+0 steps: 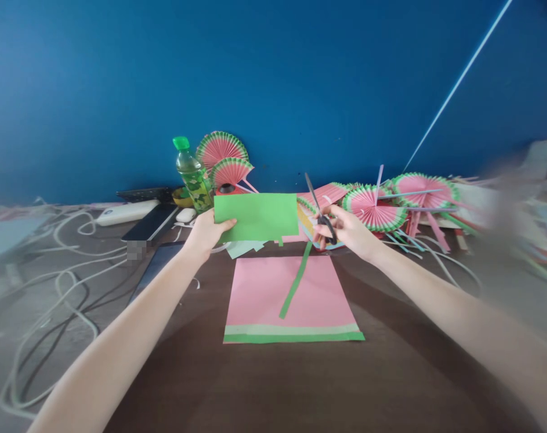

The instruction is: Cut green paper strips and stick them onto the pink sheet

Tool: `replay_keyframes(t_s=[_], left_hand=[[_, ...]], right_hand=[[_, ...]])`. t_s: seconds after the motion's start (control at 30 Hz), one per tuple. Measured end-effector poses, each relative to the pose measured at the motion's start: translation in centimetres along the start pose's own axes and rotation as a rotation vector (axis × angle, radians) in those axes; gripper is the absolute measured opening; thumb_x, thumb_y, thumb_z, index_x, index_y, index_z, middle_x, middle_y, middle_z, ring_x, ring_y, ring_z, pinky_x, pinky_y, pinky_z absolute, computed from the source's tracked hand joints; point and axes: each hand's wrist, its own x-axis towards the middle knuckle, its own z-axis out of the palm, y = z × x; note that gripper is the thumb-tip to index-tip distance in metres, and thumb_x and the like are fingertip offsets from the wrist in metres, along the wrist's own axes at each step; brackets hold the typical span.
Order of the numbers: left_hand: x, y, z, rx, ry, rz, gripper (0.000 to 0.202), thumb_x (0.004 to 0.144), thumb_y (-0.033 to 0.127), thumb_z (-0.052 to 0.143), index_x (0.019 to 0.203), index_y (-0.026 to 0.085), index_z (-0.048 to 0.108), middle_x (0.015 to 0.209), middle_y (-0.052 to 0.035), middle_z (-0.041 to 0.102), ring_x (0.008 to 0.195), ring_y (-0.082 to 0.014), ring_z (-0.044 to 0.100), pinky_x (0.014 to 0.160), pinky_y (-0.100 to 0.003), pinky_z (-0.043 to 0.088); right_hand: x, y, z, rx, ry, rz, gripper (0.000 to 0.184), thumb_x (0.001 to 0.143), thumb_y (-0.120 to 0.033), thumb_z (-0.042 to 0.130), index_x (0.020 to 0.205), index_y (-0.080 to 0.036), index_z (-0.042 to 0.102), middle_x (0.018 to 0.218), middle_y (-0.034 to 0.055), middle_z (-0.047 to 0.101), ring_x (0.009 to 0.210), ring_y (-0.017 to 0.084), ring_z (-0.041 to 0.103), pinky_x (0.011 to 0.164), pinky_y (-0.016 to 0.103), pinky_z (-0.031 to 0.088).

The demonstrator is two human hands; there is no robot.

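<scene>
My left hand (206, 233) pinches the left edge of a green paper sheet (257, 216), held up above the table. My right hand (345, 230) grips black-handled scissors (321, 210), blades pointing up and left, just right of the sheet. A narrow green strip (295, 281) lies slanted across a pink sheet (291, 297) on the dark table (390, 373). The pink sheet has a pale band and a green band along its near edge.
Several pink-and-green pleated paper fans (375, 207) and paper scraps lie at the back right, two more fans (223, 157) stand behind a green-capped bottle (192, 175). White cables (52, 282), a phone (151, 222) and a white power strip (126, 212) lie at left. A blue wall stands behind.
</scene>
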Motion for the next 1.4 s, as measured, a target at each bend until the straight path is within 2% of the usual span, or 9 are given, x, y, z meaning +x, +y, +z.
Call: replay_keyframes(t_s=[0.13,0.23,0.43,0.63,0.87,0.97,1.07,1.23,1.4], left_hand=[[0.2,-0.3,-0.1,0.006,0.055,0.009,0.032,0.055,0.025,0.071,0.085,0.014,0.065,0.095,-0.0090,0.069,0.090,-0.0259,0.062,0.088,-0.042,0.045],[0.2,-0.3,0.0,0.019,0.045,0.042,0.034,0.057,0.025,0.070,0.088,0.014,0.064,0.095,-0.0094,0.068,0.090,-0.0264,0.062,0.087,-0.042,0.045],[0.1,-0.2,0.1,0.029,0.066,0.050,0.032,0.058,0.025,0.068,0.087,0.013,0.064,0.097,-0.0111,0.067,0.092,-0.0287,0.061,0.088,-0.044,0.045],[0.4,-0.6,-0.1,-0.015,0.078,0.057,0.032,0.057,0.025,0.069,0.087,0.013,0.065,0.093,-0.0102,0.068,0.090,-0.0282,0.061,0.089,-0.045,0.044],[0.3,-1.1,0.2,-0.116,0.051,0.040,0.031,0.057,0.023,0.069,0.086,0.013,0.065,0.101,-0.0112,0.066,0.095,-0.0274,0.059,0.092,-0.045,0.042],[0.3,-1.4,0.2,-0.124,0.074,0.051,0.031,0.057,0.022,0.069,0.086,0.013,0.064,0.101,-0.0107,0.066,0.096,-0.0270,0.059,0.092,-0.045,0.042],[0.3,-1.8,0.4,-0.148,0.090,0.049,0.032,0.058,0.023,0.068,0.089,0.014,0.064,0.102,-0.0099,0.066,0.098,-0.0262,0.059,0.093,-0.044,0.042],[0.0,-2.7,1.1,-0.160,0.134,0.054,0.034,0.060,0.024,0.067,0.092,0.015,0.063,0.102,-0.0085,0.067,0.097,-0.0253,0.059,0.091,-0.041,0.043],[0.0,-3.0,1.1,-0.179,0.193,0.073,0.033,0.061,0.022,0.065,0.093,0.014,0.062,0.102,-0.0090,0.066,0.097,-0.0246,0.059,0.091,-0.040,0.043]], right_hand=[[-0.6,0.1,1.1,-0.040,-0.340,0.074,0.030,0.076,-0.037,0.060,0.091,-0.020,0.041,0.076,0.0035,0.067,0.063,0.017,0.065,0.057,0.027,0.046],[-0.9,0.5,2.0,-0.070,-0.417,0.128,0.029,0.079,-0.040,0.055,0.094,-0.019,0.042,0.077,0.0033,0.067,0.065,0.015,0.064,0.054,0.024,0.044],[-0.6,1.7,2.6,0.087,-0.283,0.115,0.036,0.078,-0.050,0.052,0.095,-0.021,0.040,0.084,0.0050,0.064,0.077,0.017,0.063,0.051,0.024,0.045],[-0.5,2.1,2.9,0.152,-0.179,0.086,0.039,0.077,-0.052,0.053,0.099,-0.022,0.039,0.095,0.0062,0.061,0.095,0.018,0.058,0.061,0.025,0.051],[-0.9,1.5,3.0,0.085,-0.130,0.034,0.033,0.080,-0.048,0.052,0.094,-0.021,0.040,0.071,0.0010,0.061,0.068,0.017,0.063,0.042,0.021,0.045],[-1.1,1.5,3.2,0.103,-0.246,0.022,0.029,0.082,-0.045,0.050,0.094,-0.020,0.041,0.063,-0.0004,0.059,0.056,0.015,0.062,0.038,0.021,0.042],[-1.4,2.1,3.8,0.125,-0.331,0.053,0.028,0.082,-0.043,0.050,0.095,-0.019,0.041,0.066,0.0007,0.060,0.056,0.015,0.063,0.036,0.019,0.041],[-1.9,2.9,4.5,0.183,-0.246,0.048,0.029,0.082,-0.044,0.049,0.095,-0.020,0.039,0.068,0.0005,0.060,0.058,0.015,0.063,0.033,0.017,0.035],[-2.5,2.5,4.6,0.170,-0.202,0.052,0.037,0.078,-0.049,0.052,0.100,-0.023,0.038,0.088,0.0017,0.062,0.042,0.006,0.049,0.039,0.021,0.039]])
